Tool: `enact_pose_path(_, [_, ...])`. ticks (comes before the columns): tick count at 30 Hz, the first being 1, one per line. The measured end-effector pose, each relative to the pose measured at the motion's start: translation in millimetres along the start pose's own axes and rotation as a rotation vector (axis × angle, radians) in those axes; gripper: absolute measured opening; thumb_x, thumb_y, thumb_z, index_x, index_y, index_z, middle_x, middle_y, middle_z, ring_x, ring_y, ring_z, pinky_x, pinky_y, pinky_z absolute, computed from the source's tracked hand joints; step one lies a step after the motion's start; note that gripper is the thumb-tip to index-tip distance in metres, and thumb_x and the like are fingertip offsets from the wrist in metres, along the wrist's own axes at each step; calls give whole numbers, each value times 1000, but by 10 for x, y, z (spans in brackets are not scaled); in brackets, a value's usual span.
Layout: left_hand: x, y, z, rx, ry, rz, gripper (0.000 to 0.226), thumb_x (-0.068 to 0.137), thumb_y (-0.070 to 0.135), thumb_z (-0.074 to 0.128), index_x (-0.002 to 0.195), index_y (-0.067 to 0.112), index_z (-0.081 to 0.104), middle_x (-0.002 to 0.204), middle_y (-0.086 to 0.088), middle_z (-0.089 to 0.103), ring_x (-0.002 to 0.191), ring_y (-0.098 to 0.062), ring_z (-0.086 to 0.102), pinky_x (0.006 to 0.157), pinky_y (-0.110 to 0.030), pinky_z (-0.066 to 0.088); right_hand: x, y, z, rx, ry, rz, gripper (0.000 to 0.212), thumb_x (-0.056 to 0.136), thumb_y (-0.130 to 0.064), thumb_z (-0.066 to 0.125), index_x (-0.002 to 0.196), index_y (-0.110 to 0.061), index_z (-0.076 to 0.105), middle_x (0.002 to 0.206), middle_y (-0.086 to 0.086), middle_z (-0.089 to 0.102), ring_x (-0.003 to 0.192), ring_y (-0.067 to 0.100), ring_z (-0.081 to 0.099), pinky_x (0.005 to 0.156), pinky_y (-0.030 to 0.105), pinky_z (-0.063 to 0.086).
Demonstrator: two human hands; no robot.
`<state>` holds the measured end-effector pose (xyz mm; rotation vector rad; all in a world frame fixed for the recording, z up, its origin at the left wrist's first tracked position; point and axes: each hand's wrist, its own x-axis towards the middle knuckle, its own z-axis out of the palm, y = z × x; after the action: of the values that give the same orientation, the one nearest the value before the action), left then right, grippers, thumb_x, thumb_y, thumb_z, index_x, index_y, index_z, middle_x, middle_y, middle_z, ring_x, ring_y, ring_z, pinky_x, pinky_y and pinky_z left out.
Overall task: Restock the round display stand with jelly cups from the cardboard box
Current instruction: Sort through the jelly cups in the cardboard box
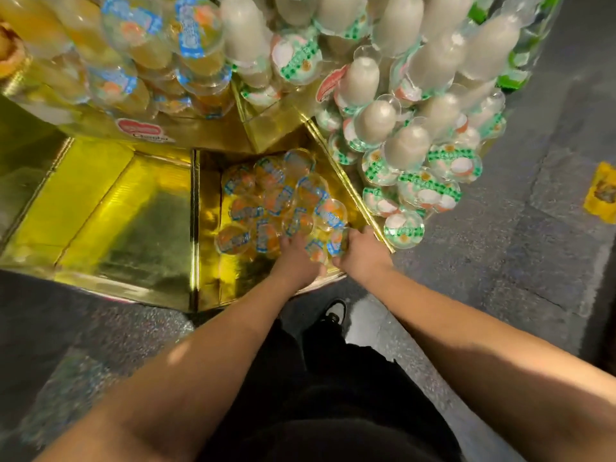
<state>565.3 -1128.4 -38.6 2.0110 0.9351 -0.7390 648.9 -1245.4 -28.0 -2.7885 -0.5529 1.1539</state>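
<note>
Head view: both hands are reached down into the lowest gold compartment (206, 208) of the round display stand (100, 208), where a loose pile of orange jelly cups (266, 195) with blue-edged lids lies on the gold floor. The cardboard box is not in frame.

Key relation: the cups being handled sit directly between the two hands, at the near right corner of the compartment, just ahead of the knuckles. The left hand (295, 258) is placed at the pile's near edge, its fingers (287, 242) curled forward against a cup (266, 236); whether that cup is actually gripped cannot be told (fingertips are hidden among the lids). The right hand (361, 253) is set just beside it, with a blue-lidded cup (336, 243) seemingly held at the thumb side. That grasp is judged probable, not certain, given the blur.

No long axis is offered by the cups: they are round, short, and lie tilted at mixed angles, lids mostly up or sideways. The right hand is the nearer one to the gold divider (350, 191) and to the white, green-lidded cups (413, 191) stacked beyond it.

Judgement: placing is under way, and free floor remains to the left and at the front of the compartment. Any next push is best directed away and leftward, since the divider is close on the right and the neighbouring stack looks easily disturbed.
</note>
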Motion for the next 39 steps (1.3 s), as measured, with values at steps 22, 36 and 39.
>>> enact_pose_path(22, [241,-32,276,-161,23,-112,96,85,34,76,150,6,11,153,-18,21,135,-36,40,104,-41,41,253,0,252,-207,-117,74,62,99,-20,54,150,-1,23,151,19,22,128,37,49,92,44,51])
enact_pose_path(36, [294,-222,132,-201,47,-175,53,95,33,64,135,2,45,127,-15,59,108,-33,61,77,-36,48,107,161,174,-207,-16,-77,44,101,-20,48,143,-6,43,137,14,42,119,36,54,93,41,48])
enact_pose_path(39, [262,-257,156,-207,96,-157,47,95,35,65,126,4,48,122,-14,59,107,-33,59,74,-34,42,128,156,135,-169,-29,-60,42,100,-19,51,140,-7,45,134,14,41,117,36,56,91,41,49])
